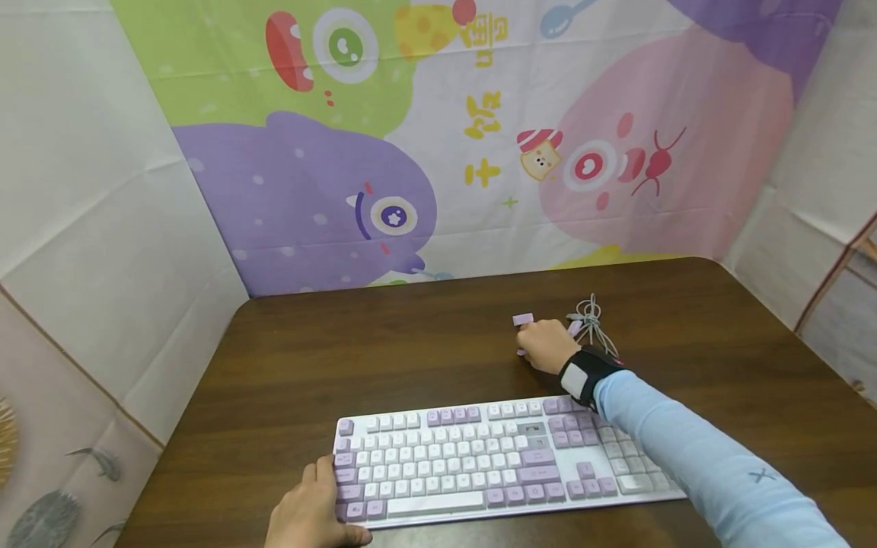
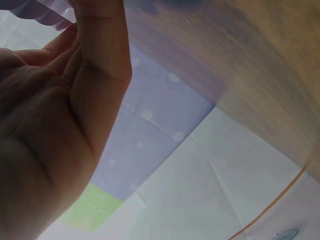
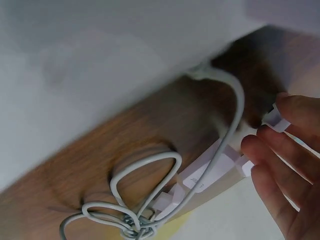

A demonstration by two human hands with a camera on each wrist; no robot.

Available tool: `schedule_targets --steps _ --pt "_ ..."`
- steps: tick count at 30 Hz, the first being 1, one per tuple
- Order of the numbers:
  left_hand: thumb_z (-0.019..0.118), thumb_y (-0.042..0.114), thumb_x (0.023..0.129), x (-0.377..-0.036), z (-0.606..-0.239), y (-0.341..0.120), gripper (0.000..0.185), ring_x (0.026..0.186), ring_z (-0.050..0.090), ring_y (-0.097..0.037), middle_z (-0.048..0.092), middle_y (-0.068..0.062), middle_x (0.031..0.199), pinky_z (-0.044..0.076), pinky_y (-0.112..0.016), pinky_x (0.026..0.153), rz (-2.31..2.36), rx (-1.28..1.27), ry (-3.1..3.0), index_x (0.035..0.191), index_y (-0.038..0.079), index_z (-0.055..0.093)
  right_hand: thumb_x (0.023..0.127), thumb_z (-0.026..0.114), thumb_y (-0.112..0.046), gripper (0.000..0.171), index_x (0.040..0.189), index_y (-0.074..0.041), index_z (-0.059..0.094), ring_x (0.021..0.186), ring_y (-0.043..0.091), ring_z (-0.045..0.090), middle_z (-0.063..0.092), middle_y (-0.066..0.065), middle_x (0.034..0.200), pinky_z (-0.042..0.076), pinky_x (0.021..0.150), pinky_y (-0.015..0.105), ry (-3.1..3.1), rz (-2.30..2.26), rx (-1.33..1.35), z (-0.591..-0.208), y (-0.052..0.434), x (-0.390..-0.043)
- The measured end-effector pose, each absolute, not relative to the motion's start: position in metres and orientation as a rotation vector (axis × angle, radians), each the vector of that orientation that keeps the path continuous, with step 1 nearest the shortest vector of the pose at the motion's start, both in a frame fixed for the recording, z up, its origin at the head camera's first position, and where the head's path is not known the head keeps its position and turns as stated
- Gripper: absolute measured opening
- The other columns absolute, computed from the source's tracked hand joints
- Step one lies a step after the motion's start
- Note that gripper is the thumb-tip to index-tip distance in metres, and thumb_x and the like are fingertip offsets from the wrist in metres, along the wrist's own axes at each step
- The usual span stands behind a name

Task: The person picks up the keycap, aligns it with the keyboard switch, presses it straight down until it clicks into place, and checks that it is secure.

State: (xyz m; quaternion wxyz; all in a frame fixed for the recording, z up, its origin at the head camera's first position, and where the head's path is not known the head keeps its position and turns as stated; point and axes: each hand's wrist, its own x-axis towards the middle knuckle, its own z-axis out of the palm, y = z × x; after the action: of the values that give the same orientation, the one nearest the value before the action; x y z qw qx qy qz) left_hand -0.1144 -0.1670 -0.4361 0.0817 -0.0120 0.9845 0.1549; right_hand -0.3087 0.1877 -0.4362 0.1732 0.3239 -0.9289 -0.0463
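Observation:
A white and lilac keyboard (image 1: 507, 457) lies near the front edge of the brown table (image 1: 384, 350). My left hand (image 1: 311, 511) holds its front left corner, thumb along the left edge; in the left wrist view the palm (image 2: 45, 130) fills the left side and the keyboard edge (image 2: 42, 15) shows at the top. My right hand (image 1: 544, 344) is beyond the keyboard, curled over the table. Its fingertips (image 3: 300, 112) pinch a small pale keycap (image 3: 272, 119). A lilac keycap (image 1: 523, 319) lies just past the hand.
A coiled grey cable (image 1: 588, 318) lies on the table right of my right hand, and its loops (image 3: 145, 190) run past pale lilac pieces (image 3: 200, 175). Cartoon-printed cloth walls (image 1: 411, 152) close in the table's back and sides.

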Motion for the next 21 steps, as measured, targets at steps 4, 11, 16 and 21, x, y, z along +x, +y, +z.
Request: schedule_targets --steps 4,11,16,21 --pt "0.089 0.050 0.036 -0.113 -0.438 -0.166 0.113 0.074 0.058 -0.026 0.053 -0.014 0.098 0.046 -0.044 0.059 0.471 -0.025 2.956 0.122 -0.005 0.041 0.064 0.075 -0.008 0.020 0.055 -0.012 0.057 0.052 0.023 0.059 0.061 0.004 0.060 0.047 0.047 0.039 -2.652 -0.124 0.929 -0.437 0.190 -0.306" --pt "0.089 0.050 0.037 -0.112 -0.440 -0.165 0.113 0.072 0.058 -0.025 0.053 -0.014 0.099 0.046 -0.043 0.058 0.481 -0.013 2.963 0.123 -0.005 0.040 0.064 0.076 -0.011 0.023 0.056 -0.013 0.054 0.051 0.020 0.056 0.057 0.000 0.057 0.045 0.046 0.039 -2.753 -0.051 0.901 -0.428 0.191 -0.303" --pt "0.088 0.050 0.038 -0.112 -0.440 -0.165 0.114 0.072 0.057 -0.023 0.053 -0.013 0.098 0.046 -0.043 0.059 0.492 -0.017 2.950 0.124 -0.005 0.040 0.066 0.079 -0.018 0.015 0.066 -0.015 0.065 0.055 0.015 0.057 0.062 -0.004 0.062 0.044 0.048 0.034 -2.853 0.045 0.868 -0.413 0.189 -0.295" --pt "0.088 0.050 0.039 -0.112 -0.438 -0.165 0.113 0.073 0.057 -0.023 0.053 -0.014 0.098 0.046 -0.043 0.059 0.490 -0.028 2.937 0.125 -0.005 0.039 0.070 0.079 -0.024 0.012 0.070 -0.017 0.069 0.055 0.008 0.051 0.061 -0.009 0.062 0.039 0.048 0.025 -2.909 0.174 0.889 -0.402 0.188 -0.279"
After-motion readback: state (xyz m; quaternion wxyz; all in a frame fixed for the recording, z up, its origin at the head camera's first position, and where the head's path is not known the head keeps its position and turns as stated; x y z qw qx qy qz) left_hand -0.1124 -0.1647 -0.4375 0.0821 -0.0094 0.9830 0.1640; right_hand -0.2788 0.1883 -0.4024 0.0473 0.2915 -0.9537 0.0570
